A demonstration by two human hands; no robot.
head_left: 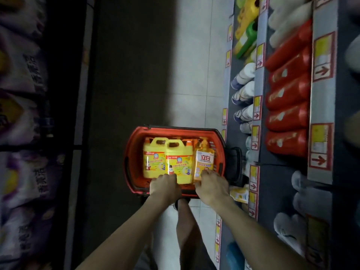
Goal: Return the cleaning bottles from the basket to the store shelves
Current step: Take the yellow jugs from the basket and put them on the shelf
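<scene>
The red plastic basket (pixel 134 162) sat on the aisle floor beside the shelves (pixel 261 133). The left hand (pixel 165 187) rested on a yellow handled jug (pixel 178 162); the right hand (pixel 213 187) touched the orange pump bottle (pixel 204 160). Neither grip could be judged closed; probably reaching to lift.

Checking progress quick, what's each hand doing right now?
Left hand: on the middle yellow jug, grip cannot be told.
Right hand: on the orange pump bottle, grip cannot be told.

A pale tiled floor (pixel 192 55) carries the red basket (pixel 134 184) — three yellow bottles (pixel 178 162) inside.
</scene>
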